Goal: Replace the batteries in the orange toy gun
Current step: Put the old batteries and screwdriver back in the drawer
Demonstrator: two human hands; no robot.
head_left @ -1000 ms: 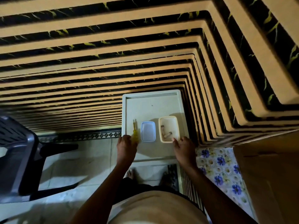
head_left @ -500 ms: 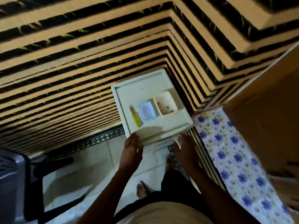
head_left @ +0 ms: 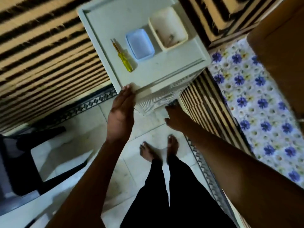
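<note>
**Reader:** Where do the hands sit, and why?

**Describer:** The landmark is a white plastic drawer unit (head_left: 164, 74) with a tray-like top. The left hand (head_left: 120, 112) lies flat with straight fingers against the unit's near left corner, likely steadying it. The right hand (head_left: 176, 119) reaches low beside the unit's latticed front; its fingers are hidden, so its grasp cannot be told. The hands are apart, one on each side of that front.

**Reader:** What rests on the unit?

**Describer:** A yellow-handled screwdriver (head_left: 122, 55) lies at its left, a pale blue rectangular plastic tub (head_left: 139, 44) in the middle, and a cream rectangular plastic tub (head_left: 167, 28), holding small cylinders that may be batteries, at its right. The orange toy gun is not in view.

**Reader:** Is there room to move?

**Describer:** Striped fabric crowds the unit's far sides; open tiled floor (head_left: 148, 124) lies before it.
</note>
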